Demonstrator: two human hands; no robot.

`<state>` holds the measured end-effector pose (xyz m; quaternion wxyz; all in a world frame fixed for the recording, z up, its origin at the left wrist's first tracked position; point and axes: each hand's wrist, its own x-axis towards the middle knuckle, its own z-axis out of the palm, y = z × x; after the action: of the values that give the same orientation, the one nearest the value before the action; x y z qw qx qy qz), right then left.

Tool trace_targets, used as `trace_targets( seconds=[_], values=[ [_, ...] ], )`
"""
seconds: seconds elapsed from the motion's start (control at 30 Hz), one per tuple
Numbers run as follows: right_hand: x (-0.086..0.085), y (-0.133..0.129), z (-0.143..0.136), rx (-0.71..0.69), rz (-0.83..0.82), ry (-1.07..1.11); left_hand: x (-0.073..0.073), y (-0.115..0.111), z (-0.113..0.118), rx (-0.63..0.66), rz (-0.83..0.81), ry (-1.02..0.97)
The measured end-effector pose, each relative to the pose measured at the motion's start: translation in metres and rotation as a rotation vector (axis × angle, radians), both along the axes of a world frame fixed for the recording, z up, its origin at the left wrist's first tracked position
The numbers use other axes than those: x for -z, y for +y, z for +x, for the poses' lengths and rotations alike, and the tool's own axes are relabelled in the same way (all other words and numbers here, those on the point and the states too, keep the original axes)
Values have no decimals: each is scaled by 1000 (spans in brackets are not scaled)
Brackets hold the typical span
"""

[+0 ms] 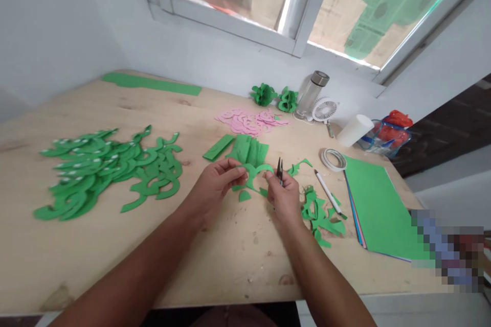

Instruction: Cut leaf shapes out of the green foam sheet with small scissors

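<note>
Both my hands pinch a curved green cut-out piece (251,179), which looks like foam sheet or felt, above the middle of the table. My left hand (217,181) is closed on its left end, thumb against fingers. With thumb and fingertips my right hand (284,193) grips the right side and also keeps a pair of scissors (280,166), dark blades pointing away from me; their handles are hidden in the palm. Just beyond the hands lie green rectangles (249,149) and a narrow green strip (218,147). A small green scrap (244,195) rests beneath the piece.
Left are piled green curved cut-outs (99,168); pink ones (249,121) lie farther back. On the right sit green scraps (318,214), a white pen (327,191), tape rolls (333,159) and coloured sheets (383,209). A bottle (310,94) and small fan (325,110) stand by the wall.
</note>
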<state>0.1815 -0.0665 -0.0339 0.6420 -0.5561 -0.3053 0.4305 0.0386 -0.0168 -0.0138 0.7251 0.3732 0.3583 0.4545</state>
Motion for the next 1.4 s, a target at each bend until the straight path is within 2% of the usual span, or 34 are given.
trace_targets(
  seconds=[0.23, 0.43, 0.63, 0.87, 1.1, 1.27, 1.4],
  values=[
    [0, 1, 0, 33, -5, 7, 5, 5, -2, -125, -40, -44],
    [5, 3, 1, 22, 14, 23, 4, 7, -4, -73, -63, -12],
    [11, 4, 1, -5, 14, 14, 2, 6, -6, -25, 24, 62],
    [8, 0, -7, -113, -44, -33, 7, 12, -7, -153, 6, 20],
    [7, -3, -15, -115, -58, -70, 12, 14, -4, -230, -85, -105],
    [9, -2, -14, -44, -37, -62, 6, 10, -2, -170, -150, -167],
    [11, 0, -12, 0, 3, -19, 7, 7, 1, -101, -177, -161]
  ],
)
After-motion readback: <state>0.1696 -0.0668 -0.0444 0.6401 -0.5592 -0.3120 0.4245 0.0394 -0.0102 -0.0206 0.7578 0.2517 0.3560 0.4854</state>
